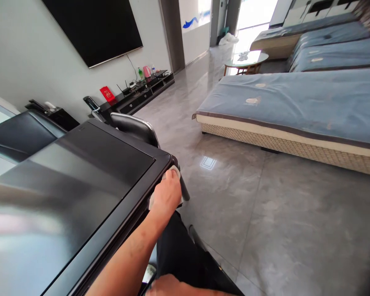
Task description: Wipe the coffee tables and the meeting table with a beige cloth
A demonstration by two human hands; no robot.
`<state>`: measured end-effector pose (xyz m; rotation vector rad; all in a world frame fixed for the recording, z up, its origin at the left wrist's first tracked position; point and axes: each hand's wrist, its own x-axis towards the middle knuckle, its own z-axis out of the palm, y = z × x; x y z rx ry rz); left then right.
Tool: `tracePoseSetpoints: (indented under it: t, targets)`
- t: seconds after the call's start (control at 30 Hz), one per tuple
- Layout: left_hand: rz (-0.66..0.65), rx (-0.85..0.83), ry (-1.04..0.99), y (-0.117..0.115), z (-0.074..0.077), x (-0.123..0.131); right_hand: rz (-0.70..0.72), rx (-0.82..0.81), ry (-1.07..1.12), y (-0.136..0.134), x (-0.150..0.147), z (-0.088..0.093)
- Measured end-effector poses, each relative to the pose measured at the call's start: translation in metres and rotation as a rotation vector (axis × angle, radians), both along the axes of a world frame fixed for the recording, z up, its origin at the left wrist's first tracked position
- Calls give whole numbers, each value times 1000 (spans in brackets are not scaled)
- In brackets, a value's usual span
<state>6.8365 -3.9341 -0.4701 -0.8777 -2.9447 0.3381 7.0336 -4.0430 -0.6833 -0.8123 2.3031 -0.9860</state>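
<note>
While the left hand (167,192) grips a pale cloth (175,169) with its fingers bent over it, the cloth lies against the outer side of the black table (107,164), just below the near right corner. The right hand (166,284) is low at the bottom edge of the view, by the dark trousers (179,246); whether it holds anything cannot be told.

The tabletop is dark and smooth, with a large panel bounded by a thin seam and a plain border. Broad pale reflections cross it, strongest at the lower left. A black chair (135,125) with a bright metal rim stands at the far end.

The room's floor (283,205) is grey, marbled and glossy, with visible joints and a bright reflected patch. A wide black screen (95,28) hangs on the light wall above a low black cabinet (138,98), which carries a red item (107,94), a green bottle (141,74) and a pink vessel (146,71). To the right, a long seat (296,98) wears a blue-grey cover; beyond it stands a glass-topped table (245,59)
</note>
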Motion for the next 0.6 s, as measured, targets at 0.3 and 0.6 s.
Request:
tracePoseSetpoints:
  t: [0.3, 0.6]
  targets:
    - [267, 57, -97, -167, -4, 102, 162, 167, -106, 18, 6, 48]
    - [541, 191, 88, -331, -24, 227, 124, 175, -174, 31, 8, 68]
